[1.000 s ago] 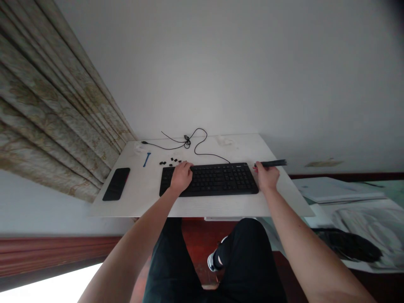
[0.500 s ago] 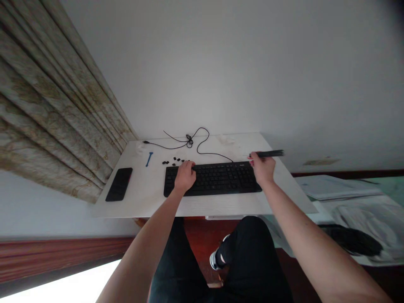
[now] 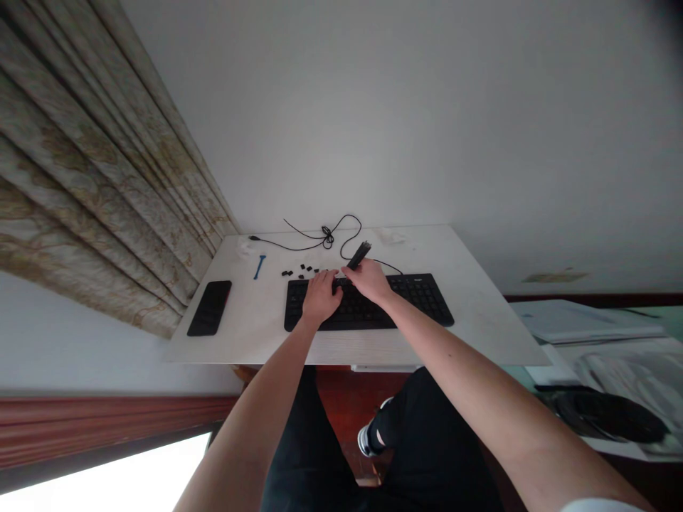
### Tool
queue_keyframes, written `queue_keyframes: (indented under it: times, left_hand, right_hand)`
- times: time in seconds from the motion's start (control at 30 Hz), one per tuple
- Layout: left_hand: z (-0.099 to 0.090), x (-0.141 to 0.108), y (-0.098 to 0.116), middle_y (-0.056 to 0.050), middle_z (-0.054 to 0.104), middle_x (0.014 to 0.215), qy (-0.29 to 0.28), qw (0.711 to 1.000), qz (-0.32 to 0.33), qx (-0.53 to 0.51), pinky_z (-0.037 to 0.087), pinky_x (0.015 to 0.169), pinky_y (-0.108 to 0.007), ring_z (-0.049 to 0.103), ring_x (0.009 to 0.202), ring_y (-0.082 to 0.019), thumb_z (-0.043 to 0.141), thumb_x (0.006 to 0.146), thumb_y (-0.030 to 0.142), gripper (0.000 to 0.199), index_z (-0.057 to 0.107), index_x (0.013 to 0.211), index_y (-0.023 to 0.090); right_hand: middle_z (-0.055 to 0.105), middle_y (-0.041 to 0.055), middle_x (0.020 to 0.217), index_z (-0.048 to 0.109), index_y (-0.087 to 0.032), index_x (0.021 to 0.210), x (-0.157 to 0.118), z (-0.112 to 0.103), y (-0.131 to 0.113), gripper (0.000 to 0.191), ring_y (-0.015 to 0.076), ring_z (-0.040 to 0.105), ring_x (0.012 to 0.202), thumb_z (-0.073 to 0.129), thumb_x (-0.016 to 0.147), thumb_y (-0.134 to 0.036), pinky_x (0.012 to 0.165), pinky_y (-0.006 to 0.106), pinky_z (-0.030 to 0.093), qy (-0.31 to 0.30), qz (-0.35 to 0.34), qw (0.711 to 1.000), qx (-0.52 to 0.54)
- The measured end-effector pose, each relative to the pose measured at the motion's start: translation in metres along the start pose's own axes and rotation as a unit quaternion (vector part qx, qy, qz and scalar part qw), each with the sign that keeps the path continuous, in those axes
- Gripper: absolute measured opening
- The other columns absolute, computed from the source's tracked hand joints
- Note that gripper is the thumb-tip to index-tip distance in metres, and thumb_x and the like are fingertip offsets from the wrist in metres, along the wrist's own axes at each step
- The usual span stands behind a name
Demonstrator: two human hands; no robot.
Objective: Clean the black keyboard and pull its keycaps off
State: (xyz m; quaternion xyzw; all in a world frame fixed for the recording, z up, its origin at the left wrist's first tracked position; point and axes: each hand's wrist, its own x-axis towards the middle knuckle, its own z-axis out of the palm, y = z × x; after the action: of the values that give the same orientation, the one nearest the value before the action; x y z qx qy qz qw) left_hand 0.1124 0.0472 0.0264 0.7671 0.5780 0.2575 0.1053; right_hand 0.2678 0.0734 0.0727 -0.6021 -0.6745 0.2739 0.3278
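Observation:
My left hand (image 3: 321, 297) rests on the left part of a black computer keyboard (image 3: 421, 302), its fingertips on the keys. My right hand (image 3: 369, 280) is over the middle of the keyboard, close beside my left hand, and grips a slim black brush (image 3: 359, 254) that points away from me. Several loose black keycaps (image 3: 302, 271) lie on the white desk (image 3: 474, 320) just beyond the keyboard's left end. A blue plastic tool (image 3: 259, 267) lies to their left.
A black smartphone (image 3: 209, 308) lies at the desk's left side, and a tangled black cable (image 3: 326, 238) runs along the far edge into the keyboard. A patterned curtain hangs to the left. Papers and a dark bag lie lower on the right.
My right hand has moved left from the keyboard's right end to its middle, and the brush has swung from sideways to pointing away. My left hand has shifted only slightly.

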Motion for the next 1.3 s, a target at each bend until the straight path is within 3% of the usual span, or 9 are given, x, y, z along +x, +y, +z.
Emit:
queue_keyframes:
  times: [0.23, 0.5, 0.67, 0.83, 1.03, 1.17, 1.3]
  left_hand:
    - [0.000, 0.000, -0.001, -0.010, 0.065, 0.114, -0.005, 1.000, -0.001, -0.002, 0.044, 0.102, -0.043, 0.058, 0.116, -0.026, 0.057, 0.089, 0.015, 0.037, 0.057, 0.126, 0.020]
    - [0.001, 0.001, -0.002, -0.009, 0.065, 0.106, -0.002, 1.000, 0.011, 0.017, 0.047, 0.097, -0.041, 0.059, 0.109, -0.025, 0.054, 0.094, 0.018, 0.017, 0.064, 0.108, 0.020]
    - [0.003, 0.002, -0.004, -0.009, 0.065, 0.104, -0.003, 0.999, 0.014, 0.033, 0.047, 0.095, -0.040, 0.059, 0.108, -0.025, 0.051, 0.097, 0.019, 0.017, 0.065, 0.106, 0.020]
    - [0.005, 0.002, -0.004, -0.009, 0.064, 0.104, -0.006, 0.999, 0.009, 0.042, 0.047, 0.094, -0.040, 0.058, 0.107, -0.024, 0.052, 0.097, 0.020, 0.015, 0.066, 0.101, 0.019]
    - [0.005, 0.003, -0.003, -0.009, 0.064, 0.102, -0.005, 0.999, 0.007, 0.037, 0.047, 0.094, -0.041, 0.058, 0.107, -0.025, 0.052, 0.096, 0.019, 0.016, 0.067, 0.100, 0.019]
    - [0.005, 0.003, -0.003, -0.010, 0.064, 0.103, -0.006, 1.000, 0.003, 0.027, 0.047, 0.095, -0.042, 0.058, 0.108, -0.025, 0.052, 0.096, 0.019, 0.016, 0.068, 0.100, 0.019]
    - [0.005, 0.004, -0.004, -0.010, 0.065, 0.103, -0.010, 1.000, -0.005, 0.024, 0.047, 0.096, -0.042, 0.058, 0.109, -0.025, 0.053, 0.096, 0.019, 0.015, 0.067, 0.098, 0.019]
  right_hand:
    - [0.066, 0.0038, 0.062, 0.061, -0.019, 0.066, -0.001, 0.005, -0.005, 0.025, 0.0179, 0.063, 0.061, 0.063, 0.087, -0.034, 0.057, 0.025, 0.035, 0.007, -0.003, 0.997, -0.076]
    - [0.071, 0.0084, 0.070, 0.063, -0.018, 0.068, 0.001, 0.005, -0.008, 0.021, 0.0215, 0.069, 0.070, 0.063, 0.087, -0.028, 0.063, 0.027, 0.043, -0.022, 0.027, 0.995, -0.093]
    - [0.073, 0.0106, 0.078, 0.066, -0.017, 0.075, 0.004, 0.007, -0.009, 0.013, 0.0222, 0.072, 0.075, 0.063, 0.087, -0.021, 0.070, 0.028, 0.051, -0.047, 0.070, 0.996, -0.031]
    - [0.074, 0.0071, 0.078, 0.067, -0.017, 0.087, 0.008, 0.010, 0.003, 0.005, 0.0198, 0.072, 0.072, 0.064, 0.085, -0.014, 0.071, 0.028, 0.056, -0.081, 0.058, 0.993, 0.058]
    - [0.070, 0.0003, 0.073, 0.063, -0.017, 0.091, 0.011, 0.010, 0.021, 0.009, 0.0162, 0.071, 0.073, 0.066, 0.084, -0.013, 0.073, 0.029, 0.060, -0.134, 0.047, 0.966, 0.214]
    - [0.068, -0.0015, 0.070, 0.063, -0.018, 0.090, 0.007, 0.012, 0.024, 0.008, 0.0163, 0.071, 0.073, 0.067, 0.084, -0.016, 0.074, 0.030, 0.060, -0.129, 0.038, 0.962, 0.239]
    - [0.070, 0.0013, 0.070, 0.065, -0.017, 0.089, 0.003, 0.018, 0.020, 0.004, 0.0172, 0.071, 0.068, 0.066, 0.086, -0.019, 0.071, 0.030, 0.060, -0.082, 0.038, 0.976, 0.199]
